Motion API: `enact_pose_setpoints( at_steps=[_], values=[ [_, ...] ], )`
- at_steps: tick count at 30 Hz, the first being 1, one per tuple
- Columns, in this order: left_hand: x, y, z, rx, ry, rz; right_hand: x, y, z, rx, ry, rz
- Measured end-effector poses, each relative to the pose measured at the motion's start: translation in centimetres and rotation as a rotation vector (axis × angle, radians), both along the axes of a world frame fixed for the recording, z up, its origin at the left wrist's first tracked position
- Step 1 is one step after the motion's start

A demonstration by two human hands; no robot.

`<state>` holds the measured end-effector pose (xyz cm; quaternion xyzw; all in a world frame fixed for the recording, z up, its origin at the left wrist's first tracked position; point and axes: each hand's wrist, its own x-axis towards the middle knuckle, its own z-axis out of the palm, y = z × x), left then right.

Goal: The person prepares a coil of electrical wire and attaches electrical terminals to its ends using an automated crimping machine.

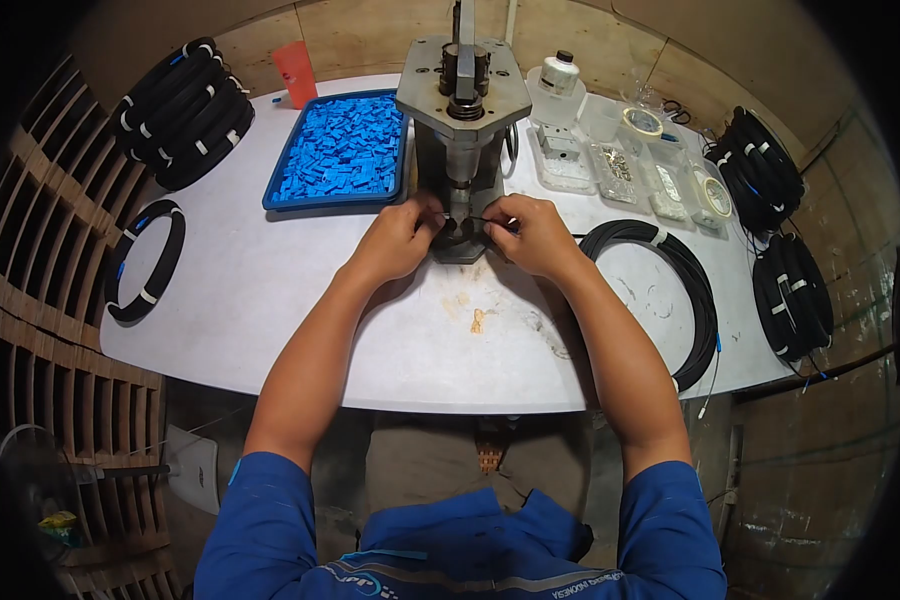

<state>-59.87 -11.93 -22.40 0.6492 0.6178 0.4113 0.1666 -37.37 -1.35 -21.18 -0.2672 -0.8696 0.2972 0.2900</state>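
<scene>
Cable, black and wound in a ring, lies at the left of the white tabletop; next comes a dark-blue plastic tray of small bright-blue plastic pieces. The left hand pinches at the base of the upright grey metal press, its grip's contents too small to tell. Opposite, the right hand pinches a thin black strand, seemingly from the large black coil rightward. Good practice: strand straight, both hands level and clear of the press's pressing line.

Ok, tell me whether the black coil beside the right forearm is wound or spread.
Wound: the black coil lies bunched in a ring, a white band around its loops.
</scene>
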Motion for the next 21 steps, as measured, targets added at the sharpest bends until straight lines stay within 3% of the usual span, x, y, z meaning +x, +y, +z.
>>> enact_pose_setpoints(
  at_steps=[21],
  values=[
    [-0.01,-0.03,-0.06,0.007,-0.007,-0.005,-0.08,-0.23,0.4,-0.004,-0.042,-0.005]
  ],
)
